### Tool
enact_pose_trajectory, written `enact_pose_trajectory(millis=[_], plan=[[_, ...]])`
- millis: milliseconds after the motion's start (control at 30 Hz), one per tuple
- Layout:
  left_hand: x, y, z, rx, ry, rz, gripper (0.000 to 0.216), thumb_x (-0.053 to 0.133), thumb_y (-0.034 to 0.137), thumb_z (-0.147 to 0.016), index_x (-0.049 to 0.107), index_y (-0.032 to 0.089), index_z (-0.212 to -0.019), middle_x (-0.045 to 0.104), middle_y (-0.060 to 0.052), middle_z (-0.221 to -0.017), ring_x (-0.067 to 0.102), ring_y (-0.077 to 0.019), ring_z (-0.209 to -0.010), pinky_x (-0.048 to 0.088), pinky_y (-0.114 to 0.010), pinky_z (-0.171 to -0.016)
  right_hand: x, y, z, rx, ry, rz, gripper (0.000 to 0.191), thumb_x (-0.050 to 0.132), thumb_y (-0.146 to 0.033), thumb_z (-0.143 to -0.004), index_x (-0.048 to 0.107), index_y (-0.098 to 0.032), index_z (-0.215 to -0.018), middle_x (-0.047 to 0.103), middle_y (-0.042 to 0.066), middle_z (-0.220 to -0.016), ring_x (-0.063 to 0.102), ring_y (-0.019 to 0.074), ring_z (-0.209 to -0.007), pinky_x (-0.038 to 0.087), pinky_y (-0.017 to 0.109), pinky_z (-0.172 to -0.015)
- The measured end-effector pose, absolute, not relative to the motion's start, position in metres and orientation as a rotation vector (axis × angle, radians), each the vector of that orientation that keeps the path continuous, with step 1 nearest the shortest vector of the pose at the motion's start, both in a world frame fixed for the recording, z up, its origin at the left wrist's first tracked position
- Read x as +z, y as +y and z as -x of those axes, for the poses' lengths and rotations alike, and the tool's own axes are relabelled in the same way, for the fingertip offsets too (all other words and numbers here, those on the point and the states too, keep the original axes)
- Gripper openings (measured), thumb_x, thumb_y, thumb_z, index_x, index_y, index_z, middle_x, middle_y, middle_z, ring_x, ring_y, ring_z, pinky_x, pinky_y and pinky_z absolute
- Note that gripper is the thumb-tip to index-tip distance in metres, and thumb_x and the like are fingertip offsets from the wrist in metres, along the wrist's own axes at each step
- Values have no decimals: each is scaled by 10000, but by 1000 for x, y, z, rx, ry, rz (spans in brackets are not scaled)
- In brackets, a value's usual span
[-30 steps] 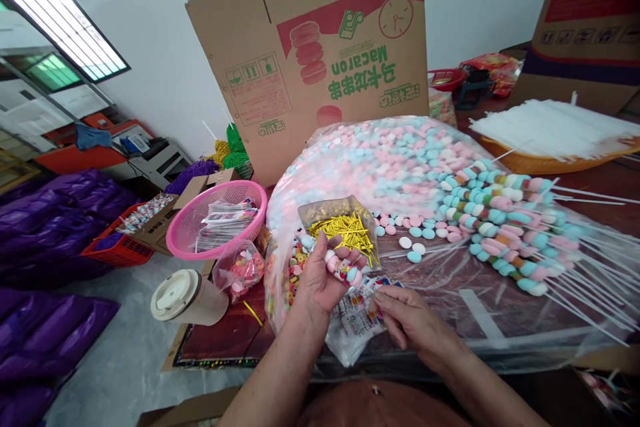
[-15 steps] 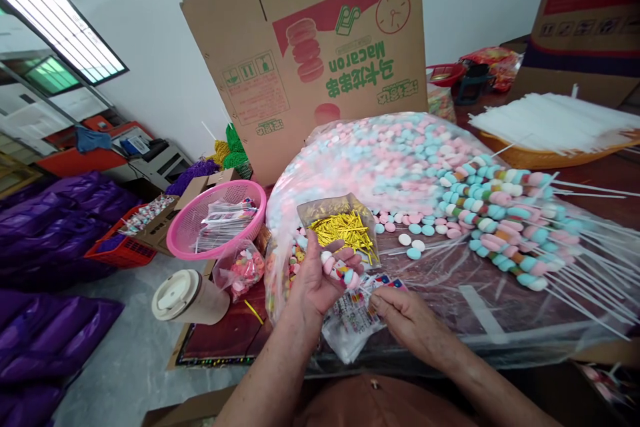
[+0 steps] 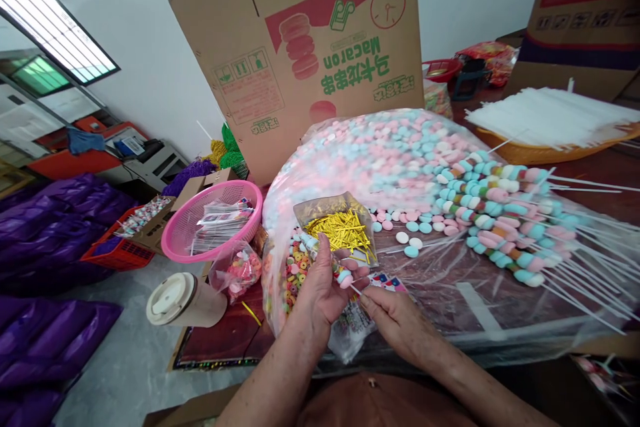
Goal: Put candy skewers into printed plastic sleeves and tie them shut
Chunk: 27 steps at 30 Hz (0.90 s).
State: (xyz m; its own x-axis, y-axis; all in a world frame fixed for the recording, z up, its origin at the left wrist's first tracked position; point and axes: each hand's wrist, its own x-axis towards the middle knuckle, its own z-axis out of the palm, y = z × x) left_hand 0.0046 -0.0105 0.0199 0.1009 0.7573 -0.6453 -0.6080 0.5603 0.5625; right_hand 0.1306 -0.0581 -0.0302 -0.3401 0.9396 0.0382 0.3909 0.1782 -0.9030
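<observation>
Across my left hand (image 3: 320,290) lies a candy skewer (image 3: 344,278), a white stick strung with pink, blue and white candies, its far end sticking out past the thumb toward the upper left. The thumb and curled fingers keep it in the palm. With thumb and forefinger my right hand (image 3: 395,313) pinches the bare lower end of the stick. Printed clear wrappers (image 3: 387,282) lie on the table under both hands, partly covered by them. Just beyond my fingers is an open bag of gold twist ties (image 3: 340,230).
A big plastic bag of pastel candies (image 3: 360,153) spreads behind the hands. Finished-looking candy skewers (image 3: 505,213) are piled at right, beneath a basket of white sticks (image 3: 555,117). At left stand a pink basket (image 3: 170,233) of wrappers and a lidded cup (image 3: 200,300).
The skewer has slid up and leftward through my left hand, its far end now past the thumb. My right hand has moved slightly left along with it. The view has shifted a little.
</observation>
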Motion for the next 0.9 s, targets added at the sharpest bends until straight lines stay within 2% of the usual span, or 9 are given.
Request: enact_pose_trajectory(millis=[100,200,333,500,700,800,900], plan=[[21,-6,2,1060,1039,-184,404,523,537,-783,568,136,-805,625,-47,-606,625,-185,-539,519,-361,-602,-32,-55,-132,1163,-1777,1222,360,322,-387,-886,394,-194,-591,452,-31,-553,389,109,-532,280,225,-494],[21,-1,10,1119,1030,-167,294,555,442,-805,548,149,-770,635,-43,-640,622,-175,-537,517,-365,-605,-36,-56,-136,1132,-1861,1274,368,301,-396,-884,360,-198,-579,437,-26,-547,387,114,-533,264,230,-497],[21,2,15,1099,1043,-91,441,466,548,-810,536,132,-682,613,-60,-597,607,-186,-516,515,-382,-588,-38,-60,-140,965,-2041,1419,365,248,-376,-892,419,-198,-622,478,-4,-550,408,128,-521,236,247,-505],[24,3,14,1040,1072,-26,546,392,627,-796,573,113,-750,625,-78,-625,617,-210,-556,512,-401,-596,-35,-62,-142,813,-2194,1509,372,239,-334,-903,488,-197,-663,547,23,-547,462,139,-499,213,257,-489],[27,3,14,1051,1098,-35,583,374,652,-787,584,109,-771,625,-75,-617,609,-208,-537,508,-407,-589,-37,-65,-139,602,-2311,1559,305,315,-261,-898,566,-198,-737,622,43,-573,529,156,-493,179,268,-465],[28,3,16,1064,1076,-61,588,354,654,-794,581,114,-745,613,-72,-583,602,-204,-521,505,-395,-570,-25,-64,-143,608,-2260,1428,273,372,-279,-896,582,-200,-741,622,30,-612,540,150,-537,245,246,-474],[24,2,15,1072,1092,-84,578,366,656,-789,573,120,-728,594,-61,-547,593,-195,-501,500,-364,-544,-6,-56,-148,553,-2017,1253,253,408,-304,-891,595,-191,-765,614,45,-721,548,165,-683,359,248,-600]])
